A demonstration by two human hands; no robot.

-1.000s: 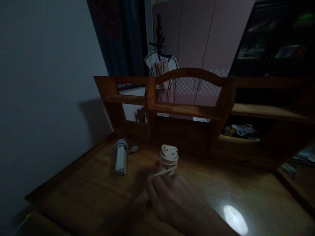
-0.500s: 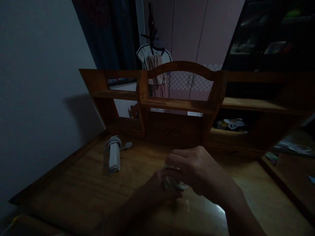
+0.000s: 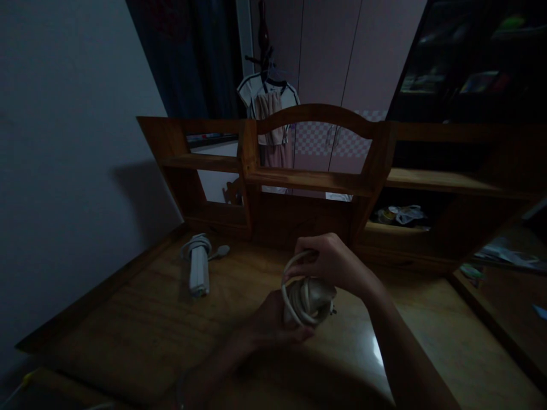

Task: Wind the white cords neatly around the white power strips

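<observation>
Shows cream on the coiled cord (image 3: pixel 302 298) above the surface (image 3: pixel 243 279), greyish white on the power strip (image 3: pixel 199 272) near its far left corner. Goes honey-brown with faint grain across the surface, darker reddish brown on the shelf unit (image 3: pixel 307 180) along the far edge, muted pink with a checkered band on the wardrobe (image 3: pixel 327 57) beyond.

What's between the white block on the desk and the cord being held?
In the head view: wooden desk, then the left hand, which holds the bundled cord. A small pale piece lies beside the block.
</observation>
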